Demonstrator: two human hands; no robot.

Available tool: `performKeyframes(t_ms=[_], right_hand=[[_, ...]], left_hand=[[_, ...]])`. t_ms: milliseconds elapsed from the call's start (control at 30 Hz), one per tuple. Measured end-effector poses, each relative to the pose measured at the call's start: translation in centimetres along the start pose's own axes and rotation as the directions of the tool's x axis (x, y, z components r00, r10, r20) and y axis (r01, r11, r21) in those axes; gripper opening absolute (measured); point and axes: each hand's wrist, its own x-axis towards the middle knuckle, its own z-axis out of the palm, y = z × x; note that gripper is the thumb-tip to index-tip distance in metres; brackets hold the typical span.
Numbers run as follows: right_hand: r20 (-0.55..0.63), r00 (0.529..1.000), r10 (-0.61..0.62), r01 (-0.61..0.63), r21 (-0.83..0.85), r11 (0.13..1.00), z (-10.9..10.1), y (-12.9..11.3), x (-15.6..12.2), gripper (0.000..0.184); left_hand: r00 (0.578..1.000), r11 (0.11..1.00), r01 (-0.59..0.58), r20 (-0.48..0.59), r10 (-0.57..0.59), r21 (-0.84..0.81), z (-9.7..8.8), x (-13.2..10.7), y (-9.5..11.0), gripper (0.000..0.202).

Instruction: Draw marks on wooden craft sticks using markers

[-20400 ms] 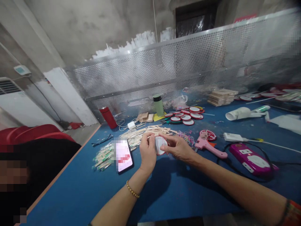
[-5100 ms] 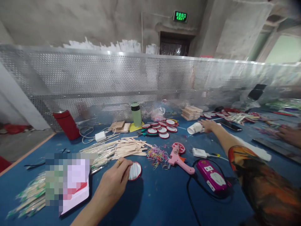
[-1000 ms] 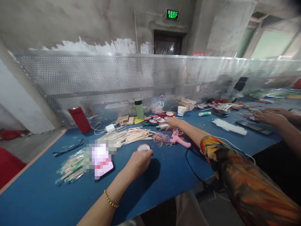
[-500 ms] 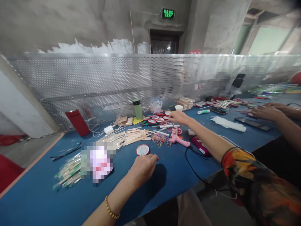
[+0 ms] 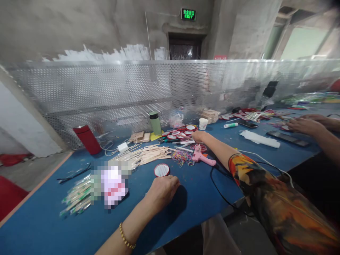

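Observation:
My left hand (image 5: 162,188) rests on the blue table (image 5: 191,198) as a loose fist with nothing visible in it. Just beyond its knuckles lies a round red-rimmed mirror disc (image 5: 162,170), not touched. My right arm stretches far forward. My right hand (image 5: 198,136) is down beside a cluster of red-rimmed discs (image 5: 178,134) and some white sticks (image 5: 185,143). Its fingers point away from me and are hidden.
A pink glue gun (image 5: 203,159), coloured rubber bands (image 5: 181,157), wooden sticks (image 5: 152,153), a phone (image 5: 113,183), a green bottle (image 5: 155,123), a red flask (image 5: 87,139) and a paper cup (image 5: 203,123) lie about. A perforated metal screen (image 5: 132,88) backs the table. Another person's hands (image 5: 305,125) work at the right.
My left hand has drawn back off the mirror disc, which now lies free. My right hand rose over the disc cluster and came down again beside the white sticks.

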Motion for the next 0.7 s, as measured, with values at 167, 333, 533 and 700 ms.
performKeyframes(t_ms=[167,333,533,700], right_hand=[[-0.149,0.986,-0.076,0.082,0.031,0.996,-1.5,0.1,-1.8,0.021],[-0.305,0.853,-0.423,0.488,0.179,0.854,-3.0,-4.2,-6.7,0.025],[-0.608,0.627,-0.487,0.779,0.471,0.414,0.0,-10.0,-13.4,0.014],[-0.377,0.895,-0.236,0.341,0.923,-0.179,2.4,-11.1,-13.3,0.037]], left_hand=[[0.997,0.999,0.018,-0.074,-0.02,-0.031,0.3,0.0,-0.3,0.027],[0.833,0.968,0.126,-0.506,-0.222,-0.218,0.0,0.0,-1.2,0.031],[0.834,0.945,0.177,-0.468,-0.292,-0.275,-1.7,0.0,-2.6,0.025],[0.896,0.783,0.137,-0.261,-0.359,-0.606,-2.1,0.0,-2.8,0.037]])
